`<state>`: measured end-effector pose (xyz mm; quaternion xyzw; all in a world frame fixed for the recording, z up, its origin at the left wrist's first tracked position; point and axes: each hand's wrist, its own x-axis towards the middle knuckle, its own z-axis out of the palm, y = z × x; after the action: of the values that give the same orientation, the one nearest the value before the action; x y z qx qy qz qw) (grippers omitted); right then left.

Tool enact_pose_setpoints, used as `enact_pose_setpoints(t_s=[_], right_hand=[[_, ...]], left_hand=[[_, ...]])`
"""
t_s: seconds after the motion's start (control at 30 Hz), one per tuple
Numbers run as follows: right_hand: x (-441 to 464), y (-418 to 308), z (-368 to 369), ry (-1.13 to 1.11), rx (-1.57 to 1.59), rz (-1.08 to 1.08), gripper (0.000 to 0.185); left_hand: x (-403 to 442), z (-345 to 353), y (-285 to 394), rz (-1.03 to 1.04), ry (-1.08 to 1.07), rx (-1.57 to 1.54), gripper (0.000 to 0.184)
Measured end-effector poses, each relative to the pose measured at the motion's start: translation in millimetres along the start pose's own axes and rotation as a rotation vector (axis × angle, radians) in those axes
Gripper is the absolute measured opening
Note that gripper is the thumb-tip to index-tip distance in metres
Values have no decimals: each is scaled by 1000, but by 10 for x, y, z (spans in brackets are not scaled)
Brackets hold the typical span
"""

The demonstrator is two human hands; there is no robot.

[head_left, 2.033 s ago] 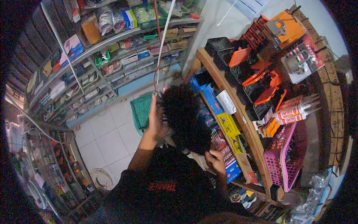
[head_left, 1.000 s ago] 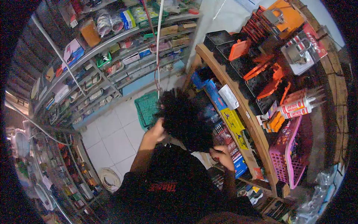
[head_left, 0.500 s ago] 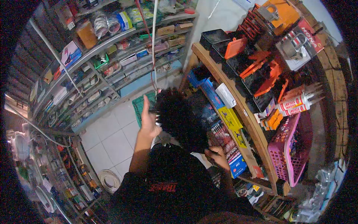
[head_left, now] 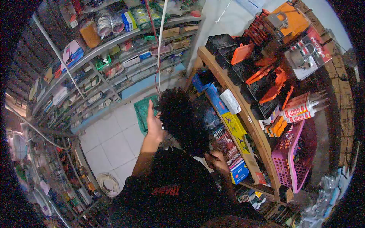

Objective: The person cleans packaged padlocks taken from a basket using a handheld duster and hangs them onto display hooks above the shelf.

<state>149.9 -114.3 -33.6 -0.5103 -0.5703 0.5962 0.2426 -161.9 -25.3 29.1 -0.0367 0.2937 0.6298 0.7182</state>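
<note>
Neither of my own hands can be made out. Directly ahead, a person in a black shirt (head_left: pixel 167 205) with red lettering is seen from behind. Their dark hair (head_left: pixel 178 121) fills the middle of the view. That person's left hand (head_left: pixel 154 127) is raised beside the head, at least one finger stretched upward. Their right hand (head_left: pixel 217 160) is bent in near the neck, its fingers partly hidden. Whatever either of those hands may hold is hidden. A blurred brownish shape (head_left: pixel 243 222) at the bottom edge is too unclear to identify.
A wooden shelf (head_left: pixel 243 121) at right carries black bins with orange lids, silicone sealant tubes (head_left: pixel 300 112) and a pink basket (head_left: pixel 291 163). Stocked shelves (head_left: pixel 114 41) line the left and back. A green basket (head_left: pixel 141 114) and a white coil (head_left: pixel 108 184) rest on the tiled floor.
The view has shifted slightly. The person's left hand has dropped a little and tilted toward the head, and their right hand has moved slightly closer to the neck.
</note>
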Motion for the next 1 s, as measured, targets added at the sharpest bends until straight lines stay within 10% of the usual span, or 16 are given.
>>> enact_pose_setpoints(t_s=[0.53,0.87,1.0], right_hand=[[-146,-978,15,232,55,-128,35],[-562,-1008,-112,494,630,-394,26],[-658,-1057,-144,604,577,-452,22]], left_hand=[[-160,1107,125,310,-416,322,53],[-304,1989,27,262,-466,713,40],[-311,2460,27,284,-822,643,33]])
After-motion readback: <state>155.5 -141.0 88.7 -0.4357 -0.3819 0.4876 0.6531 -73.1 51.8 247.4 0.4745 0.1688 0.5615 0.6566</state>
